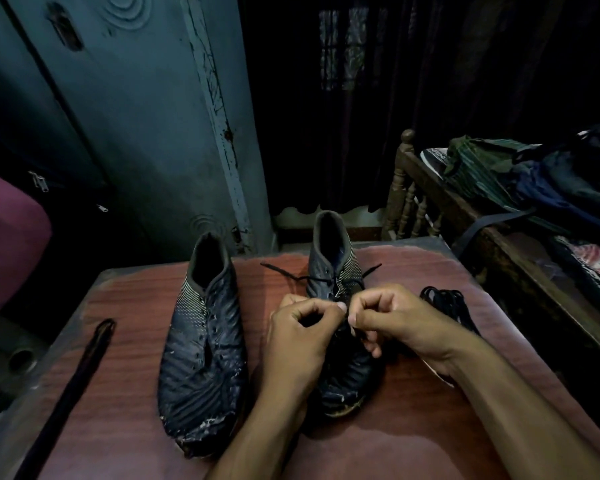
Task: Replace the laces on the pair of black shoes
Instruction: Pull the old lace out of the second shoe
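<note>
Working on: right-hand shoe (340, 358), standing toe-toward-camera on the reddish table (413, 427), under both hands.
Left hand (302, 337): curled, thumb and forefinger pinching a lace (309, 277) at the eyelet row.
Right hand (392, 323): curled likewise, pinching the same lace just beside the left thumb.
Lace ends: splayed to both sides near the collar, so partly threaded or partly unthreaded; cannot tell which.
Left-hand shoe (205, 348): just beside the first, eyelets bare, no lace in it.
Coiled black lace bundle (445, 301): on the table beyond the right hand, untouched.
Long dark strip (80, 372): lying near the table's left edge, probably a pulled-out lace.
Judged progress: early to middle; one shoe stripped, neither shoe finished.
Left to do: finishing this shoe, lacing the other.
</note>
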### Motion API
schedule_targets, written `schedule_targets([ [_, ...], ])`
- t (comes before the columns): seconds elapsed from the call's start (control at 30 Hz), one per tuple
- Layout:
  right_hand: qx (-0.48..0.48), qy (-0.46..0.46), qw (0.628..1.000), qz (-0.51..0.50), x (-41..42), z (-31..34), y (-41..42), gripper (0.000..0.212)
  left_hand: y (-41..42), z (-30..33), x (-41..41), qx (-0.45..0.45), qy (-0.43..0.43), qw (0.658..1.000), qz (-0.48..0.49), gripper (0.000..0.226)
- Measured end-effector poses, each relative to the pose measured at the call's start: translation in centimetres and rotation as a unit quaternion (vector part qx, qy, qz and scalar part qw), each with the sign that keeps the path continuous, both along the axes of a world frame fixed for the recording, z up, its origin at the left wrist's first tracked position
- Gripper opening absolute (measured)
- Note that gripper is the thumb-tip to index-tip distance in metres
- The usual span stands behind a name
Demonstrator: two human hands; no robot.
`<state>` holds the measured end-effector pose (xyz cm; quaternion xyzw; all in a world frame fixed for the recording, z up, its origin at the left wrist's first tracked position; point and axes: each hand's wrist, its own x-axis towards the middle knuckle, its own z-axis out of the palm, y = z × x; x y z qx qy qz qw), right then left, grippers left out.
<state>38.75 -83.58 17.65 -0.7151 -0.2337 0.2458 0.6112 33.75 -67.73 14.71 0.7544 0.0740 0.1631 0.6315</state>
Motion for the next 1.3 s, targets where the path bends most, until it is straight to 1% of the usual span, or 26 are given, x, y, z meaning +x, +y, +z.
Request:
schedule_targets([
  [0.1,0.005,0.014,1.000,-0.020,0.0,0.0,0.2,0.027,0.0,0.0,0.1,-0.013,0.001,1.000,-0.004,0.011],
  [0.2,0.022,0.043,0.996,-0.073,0.1,-0.1,0.8,0.032,0.2,-0.2,0.1,-0.003,-0.012,1.000,-0.015,0.015],
  [0.27,0.010,0.028,0.995,-0.091,0.1,-0.4,1.1,0.038,0.3,-0.4,0.2,0.019,-0.023,0.999,-0.018,0.021],
  [0.37,-0.005,0.014,0.996,-0.092,0.1,-0.6,1.1,0.036,0.4,-0.7,0.2,0.070,-0.021,0.997,-0.015,0.023],
  [0.47,-0.012,0.021,0.996,-0.089,0.1,-0.6,0.9,0.035,0.3,-0.8,0.1,0.090,-0.017,0.996,-0.016,0.025],
  [0.53,-0.005,0.030,0.996,-0.080,0.2,-0.5,0.8,0.033,0.2,-0.7,0.2,0.092,-0.021,0.996,0.004,0.027],
  [0.63,0.002,0.031,0.997,-0.068,0.4,-0.3,0.5,0.029,0.3,-1.0,0.4,0.071,-0.022,0.996,0.054,0.020],
  [0.73,0.002,0.036,0.997,-0.064,0.3,-0.5,0.5,0.021,0.6,-1.5,0.7,0.051,-0.014,0.997,0.056,0.022],
  [0.8,0.006,0.033,0.998,-0.055,0.3,-0.7,0.5,0.024,0.5,-1.6,0.7,0.068,-0.016,0.996,0.057,0.014],
  [0.87,0.009,0.026,0.999,-0.042,0.3,-0.6,0.4,0.031,0.3,-1.5,0.6,0.080,-0.024,0.995,0.059,0.004],
  [0.9,0.008,0.023,0.999,-0.033,0.2,-0.4,0.4,0.032,0.2,-1.4,0.6,0.079,-0.027,0.995,0.057,0.010],
  [0.97,0.006,0.013,1.000,-0.012,0.2,-0.2,0.3,0.029,0.2,-1.3,0.6,0.093,-0.032,0.994,0.046,0.030],
  [1.0,0.003,0.007,1.000,-0.003,0.2,-0.2,0.2,0.027,0.2,-1.2,0.7,0.101,-0.029,0.994,0.042,0.034],
  [1.1,-0.017,-0.012,1.000,0.020,0.1,-0.2,0.1,0.024,0.4,-0.9,0.4,0.072,-0.010,0.997,0.018,0.027],
  [1.17,-0.030,-0.021,0.999,0.022,0.1,-0.2,0.1,0.026,0.5,-0.7,0.3,0.048,0.002,0.999,0.001,0.022],
  [1.23,-0.021,-0.011,1.000,0.006,0.0,-0.1,0.1,0.032,0.5,-0.5,0.2,0.029,0.004,1.000,-0.004,0.018],
  [1.3,0.001,0.013,0.999,-0.034,0.0,-0.1,0.4,0.035,0.4,-0.2,0.1,0.014,-0.008,1.000,-0.011,0.018],
])
